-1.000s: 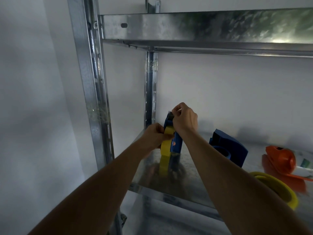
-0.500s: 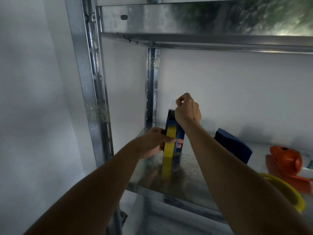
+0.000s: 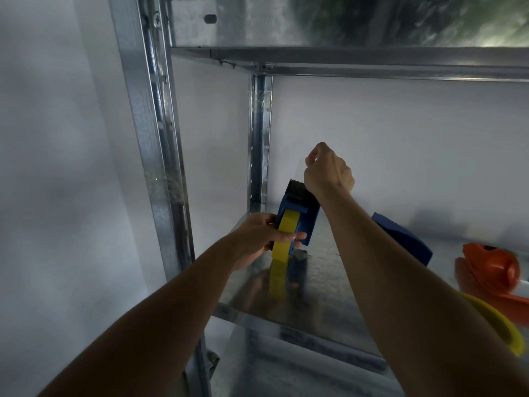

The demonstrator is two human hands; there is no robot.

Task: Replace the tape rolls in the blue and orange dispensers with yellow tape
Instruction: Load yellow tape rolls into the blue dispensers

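- My left hand [image 3: 257,239] is wrapped around the lower end of the blue tape dispenser [image 3: 297,216], fingers curled across the yellow tape roll [image 3: 283,239] that sits in it, thumb on the near side
- The dispenser stands on end on the metal shelf [image 3: 315,296], its dark serrated cutter [image 3: 297,188] pointing up, the roll's lower edge just above the shelf surface and mirrored in it
- My right hand [image 3: 327,170] is raised above the cutter, fingers drawn together in a pinch near the thumb; a faint clear strip of tape [image 3: 300,167] seems to run down from the pinch to the cutter, though it is too thin to be sure of
- My right wrist lies just beside the dispenser's upper right edge; I cannot tell whether they touch
- A second blue piece [image 3: 400,239], wedge-shaped, lies on the shelf to the right, partly behind my right forearm
- The orange dispenser [image 3: 498,273] rests further right near the frame edge, well apart from both my hands
- Another yellow tape roll [image 3: 498,325] lies flat in front of the orange dispenser, partly hidden by my right forearm
- An upper shelf [image 3: 343,27] of the same rack spans overhead, with a white wall [image 3: 400,144] behind
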